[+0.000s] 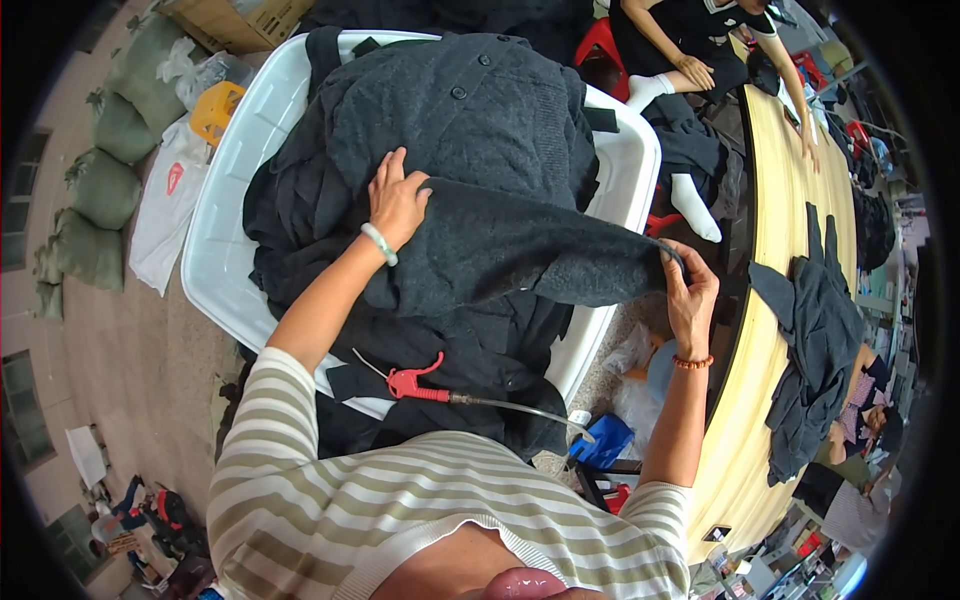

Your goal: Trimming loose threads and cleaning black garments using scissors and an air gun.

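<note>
A dark grey knit cardigan [440, 120] with buttons lies on a heap of dark garments in a large white plastic tub [215, 235]. My left hand [398, 200] rests on it near the top of one sleeve, fingers spread on the knit. That sleeve [540, 240] stretches to the right, over the tub's rim. At its cuff end my right hand [692, 295] pinches the fabric between thumb and fingers. Closer to my body, a red air blow gun [418, 388] with a clear hose lies on the dark garments.
To the right runs a long pale wooden table [735, 440] with a dark garment [815, 350] on it. A seated person [690, 65] is at the far right, near a red stool [598, 50]. Stuffed sacks [100, 190] and a yellow stool [215, 110] stand left; a blue dustpan-like object [603, 440] lies low right.
</note>
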Available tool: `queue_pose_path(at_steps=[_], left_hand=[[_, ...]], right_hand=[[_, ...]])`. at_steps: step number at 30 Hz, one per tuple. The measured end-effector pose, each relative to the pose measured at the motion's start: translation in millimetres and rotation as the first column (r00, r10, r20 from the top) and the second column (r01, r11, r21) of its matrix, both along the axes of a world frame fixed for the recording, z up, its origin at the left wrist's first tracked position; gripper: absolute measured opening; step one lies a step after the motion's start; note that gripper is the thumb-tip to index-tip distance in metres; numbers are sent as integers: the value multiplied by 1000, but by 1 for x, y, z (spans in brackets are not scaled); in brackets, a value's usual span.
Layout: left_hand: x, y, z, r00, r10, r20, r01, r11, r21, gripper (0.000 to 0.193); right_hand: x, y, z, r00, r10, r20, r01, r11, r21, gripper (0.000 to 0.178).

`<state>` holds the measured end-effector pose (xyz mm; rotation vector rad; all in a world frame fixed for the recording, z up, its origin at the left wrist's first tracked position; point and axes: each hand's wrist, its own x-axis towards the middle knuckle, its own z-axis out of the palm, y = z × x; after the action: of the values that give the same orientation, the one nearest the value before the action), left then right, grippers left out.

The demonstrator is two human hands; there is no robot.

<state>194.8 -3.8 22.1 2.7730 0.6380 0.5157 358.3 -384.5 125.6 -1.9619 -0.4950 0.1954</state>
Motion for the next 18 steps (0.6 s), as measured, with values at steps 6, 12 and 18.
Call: queue_pose_path(at_steps=[6,12,18], left_hand=[[10,38,1,976,-153,153,157,987,-18,10],[-81,36,44,926,-376,20,352,847,-399,11],[-201,21,66,883,-276,-381,133,924,-359,14]], right_hand=[[-2,5,-5,999,36,-18,-39,989,-142,17],[4,16,3,994,110,13,-107,985,-137,17],[-14,49,-8,867,496,-42,-490,835,-250,17]])
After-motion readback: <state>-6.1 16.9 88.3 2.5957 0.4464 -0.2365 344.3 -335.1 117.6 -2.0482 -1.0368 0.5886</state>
